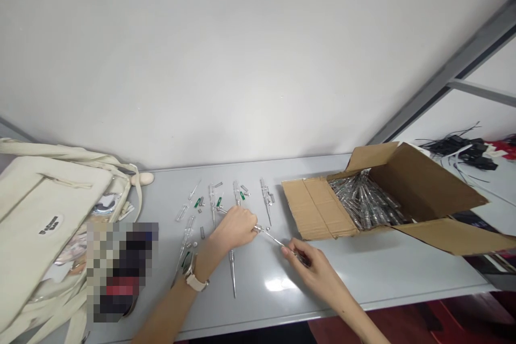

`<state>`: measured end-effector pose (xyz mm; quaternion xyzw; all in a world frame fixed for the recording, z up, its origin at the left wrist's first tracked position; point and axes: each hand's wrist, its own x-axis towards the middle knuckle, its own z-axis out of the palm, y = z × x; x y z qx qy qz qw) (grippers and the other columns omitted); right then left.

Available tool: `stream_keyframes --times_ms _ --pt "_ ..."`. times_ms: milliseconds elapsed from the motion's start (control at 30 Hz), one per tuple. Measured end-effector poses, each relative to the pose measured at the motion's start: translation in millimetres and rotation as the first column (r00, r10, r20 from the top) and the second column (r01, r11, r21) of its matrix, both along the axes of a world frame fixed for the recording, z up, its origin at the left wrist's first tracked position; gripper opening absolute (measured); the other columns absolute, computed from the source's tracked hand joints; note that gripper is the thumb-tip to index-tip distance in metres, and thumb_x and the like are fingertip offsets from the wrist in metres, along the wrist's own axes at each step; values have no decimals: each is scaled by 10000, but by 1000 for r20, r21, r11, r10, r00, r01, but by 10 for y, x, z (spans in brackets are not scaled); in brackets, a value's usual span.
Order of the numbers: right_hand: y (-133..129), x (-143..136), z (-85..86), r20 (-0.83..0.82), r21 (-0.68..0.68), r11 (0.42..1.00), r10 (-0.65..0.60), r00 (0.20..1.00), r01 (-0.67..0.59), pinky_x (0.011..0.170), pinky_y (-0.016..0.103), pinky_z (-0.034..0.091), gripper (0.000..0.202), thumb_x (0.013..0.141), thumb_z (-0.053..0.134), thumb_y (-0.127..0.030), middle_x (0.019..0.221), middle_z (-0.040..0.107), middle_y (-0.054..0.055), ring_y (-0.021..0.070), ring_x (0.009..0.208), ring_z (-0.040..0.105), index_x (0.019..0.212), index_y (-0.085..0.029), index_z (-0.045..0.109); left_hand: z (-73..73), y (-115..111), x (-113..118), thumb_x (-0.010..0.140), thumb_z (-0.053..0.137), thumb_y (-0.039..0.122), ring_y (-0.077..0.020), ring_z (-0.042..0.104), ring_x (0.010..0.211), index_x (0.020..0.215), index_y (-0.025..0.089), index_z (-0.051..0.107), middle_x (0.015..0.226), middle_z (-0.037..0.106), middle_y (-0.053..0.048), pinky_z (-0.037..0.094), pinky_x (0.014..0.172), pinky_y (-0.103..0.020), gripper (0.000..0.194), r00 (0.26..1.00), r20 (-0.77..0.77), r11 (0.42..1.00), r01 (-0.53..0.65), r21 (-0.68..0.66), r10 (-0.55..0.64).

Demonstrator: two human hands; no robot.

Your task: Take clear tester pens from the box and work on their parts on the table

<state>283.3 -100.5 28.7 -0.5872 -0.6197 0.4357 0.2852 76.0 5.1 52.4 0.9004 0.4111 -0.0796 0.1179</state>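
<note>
My left hand point(237, 226), with a watch on its wrist, is closed over the table among small clear parts. From its right side sticks out a clear screwdriver-like tool point(258, 228) with a thin metal shaft. My right hand point(304, 260) is closed in a pinch, its fingers at the shaft's end, around something metallic that is partly hidden. Behind my left hand lie a clear tool point(266, 199) with a pointed shaft, small metal pieces and a green slip point(242, 195). Another pointed shaft point(233, 274) lies nearer the front edge.
An open cardboard box point(322, 209) full of clear tools point(366, 201) stands at the right. A cream bag point(60, 188) and a pixelated object point(124, 274) are at the left. Black cables point(463, 148) lie at the far right.
</note>
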Motion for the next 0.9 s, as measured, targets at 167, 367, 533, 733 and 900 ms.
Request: stream_keyframes --times_ms 167,367,533,733,900 --pt "29 -109 -33 -60 13 996 -91 994 92 529 226 246 387 926 464 -526 609 316 -51 106 559 321 726 -196 484 11 -106 43 781 473 147 -233 614 613 649 152 631 676 673 -124 328 587 -329 206 998 25 999 51 -3 -51" --pt "157 -423 -102 -183 75 988 -121 976 137 525 228 253 412 931 451 -538 610 284 -54 104 554 324 690 -210 389 -5 -218 104 822 458 181 -220 625 590 655 167 601 661 679 -105 317 555 -310 220 995 81 998 54 12 -55" --pt "131 -499 -161 -193 144 974 -146 970 175 524 229 269 390 957 419 -510 616 306 -52 103 552 328 707 -217 365 -23 -195 64 831 463 204 -198 610 577 640 176 588 643 670 -75 330 557 -294 230 995 97 1000 21 5 -21" --pt "61 -312 -265 10 239 968 -85 996 80 512 211 306 239 962 418 -390 596 366 -62 107 506 370 786 -228 405 48 -141 -19 875 399 196 -198 624 623 658 179 555 665 665 -64 342 566 -292 267 997 71 999 -30 44 27" --pt "6 -266 -339 268 262 965 -87 960 15 524 221 363 114 939 437 -334 607 516 -50 134 487 480 878 -241 466 143 -279 -37 853 472 206 -230 628 735 943 190 529 795 658 -47 393 610 -307 107 992 96 994 -83 73 76"
